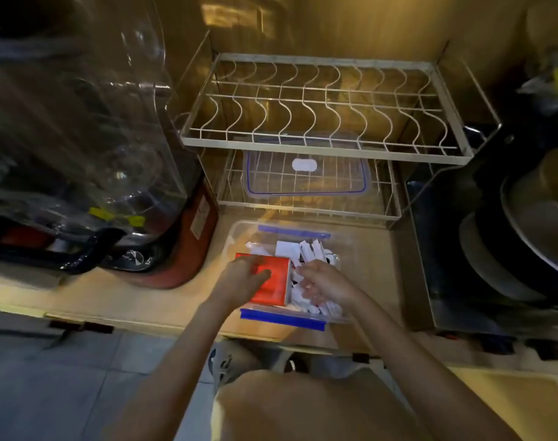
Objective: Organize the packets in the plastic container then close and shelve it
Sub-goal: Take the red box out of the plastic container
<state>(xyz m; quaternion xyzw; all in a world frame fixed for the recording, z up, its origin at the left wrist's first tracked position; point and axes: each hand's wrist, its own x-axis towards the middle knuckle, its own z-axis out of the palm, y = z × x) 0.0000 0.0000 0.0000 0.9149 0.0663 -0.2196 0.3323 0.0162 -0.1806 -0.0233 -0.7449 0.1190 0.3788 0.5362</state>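
Observation:
A clear plastic container (239,232) with blue clips stands open on the wooden cabinet floor in front of me. Inside it, a red box (276,283) fills the left half and several white packets (303,249) are heaped on the right. My left hand (239,278) rests on top of the red box with its fingers curled over it. My right hand (322,286) is down among the white packets, fingers closed around some of them. The container's clear lid (306,176), edged in blue, lies on the lower tier of the wire rack behind.
A white two-tier wire dish rack (322,103) stands at the back. A red appliance (191,249) wrapped in clear plastic crowds the left side. Stacked dark pans and lids (526,243) fill the right. The grey tiled floor (80,377) lies below the cabinet edge.

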